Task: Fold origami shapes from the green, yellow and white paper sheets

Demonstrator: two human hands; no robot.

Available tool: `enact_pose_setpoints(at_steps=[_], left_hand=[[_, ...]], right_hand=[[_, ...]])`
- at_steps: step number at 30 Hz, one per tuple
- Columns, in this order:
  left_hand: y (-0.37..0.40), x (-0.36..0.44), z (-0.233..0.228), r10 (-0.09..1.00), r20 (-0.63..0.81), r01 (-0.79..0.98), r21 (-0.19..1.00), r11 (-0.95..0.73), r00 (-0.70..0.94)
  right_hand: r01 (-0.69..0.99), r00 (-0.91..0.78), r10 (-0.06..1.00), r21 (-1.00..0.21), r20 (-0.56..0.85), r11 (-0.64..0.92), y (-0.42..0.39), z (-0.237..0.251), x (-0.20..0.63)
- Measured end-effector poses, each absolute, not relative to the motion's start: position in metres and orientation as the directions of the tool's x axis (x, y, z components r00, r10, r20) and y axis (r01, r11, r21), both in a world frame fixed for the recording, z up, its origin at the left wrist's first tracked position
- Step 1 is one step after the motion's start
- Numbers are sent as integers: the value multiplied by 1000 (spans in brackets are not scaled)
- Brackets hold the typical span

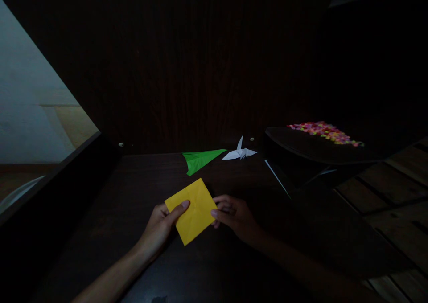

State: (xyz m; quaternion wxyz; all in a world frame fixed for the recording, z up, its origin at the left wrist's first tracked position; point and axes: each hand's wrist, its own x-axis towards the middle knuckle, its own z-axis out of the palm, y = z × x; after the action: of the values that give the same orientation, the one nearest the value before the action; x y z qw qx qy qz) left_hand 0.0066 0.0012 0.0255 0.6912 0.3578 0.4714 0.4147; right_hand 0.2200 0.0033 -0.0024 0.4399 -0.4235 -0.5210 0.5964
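Note:
A square of yellow origami paper with creases across it is held tilted above the dark wooden surface. My left hand grips its left side, thumb lying on top and the other fingers mostly hidden beneath. At the right corner, my right hand pinches the edge between thumb and curled fingers. Just beyond the sheet lies a green folded paper plane. To the right of that rests a white origami crane, touched by neither hand.
A tall dark panel rises behind the surface, and a raised side board borders the left. At right, a dark curved shelf carries a heap of small colourful pieces. Slatted wood shows at lower right.

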Motion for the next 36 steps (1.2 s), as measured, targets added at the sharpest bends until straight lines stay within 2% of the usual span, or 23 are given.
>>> enact_pose_setpoints(at_steps=[7, 13, 18, 21, 23, 28, 31, 36], left_hand=[[5, 4, 27, 902, -373, -256, 870, 422, 219], [3, 3, 29, 893, -331, -223, 887, 405, 305], [4, 3, 29, 923, -327, -229, 901, 369, 203], [4, 3, 31, 945, -269, -140, 945, 297, 187], [3, 4, 31, 949, -212, -64, 971, 232, 232], [-3, 6, 25, 910, -192, 101, 981, 166, 367], [-4, 7, 21, 916, -201, 131, 978, 165, 348], [2, 5, 24, 959, -178, 34, 984, 175, 220]], right_hand=[[-79, -171, 985, -996, -30, -44, 12, -1, 228], [-56, -107, 994, -998, -12, -18, 18, -2, 232], [13, -107, 994, -1000, 23, 25, 22, -1, 239], [109, -173, 983, -991, 63, 82, 21, 0, 241], [155, -233, 971, -984, 54, 92, 18, 1, 240], [122, -276, 959, -988, 60, 97, 12, -2, 235], [97, -267, 962, -991, 62, 91, 13, -5, 234], [102, -254, 965, -991, 57, 85, 14, -4, 237]])
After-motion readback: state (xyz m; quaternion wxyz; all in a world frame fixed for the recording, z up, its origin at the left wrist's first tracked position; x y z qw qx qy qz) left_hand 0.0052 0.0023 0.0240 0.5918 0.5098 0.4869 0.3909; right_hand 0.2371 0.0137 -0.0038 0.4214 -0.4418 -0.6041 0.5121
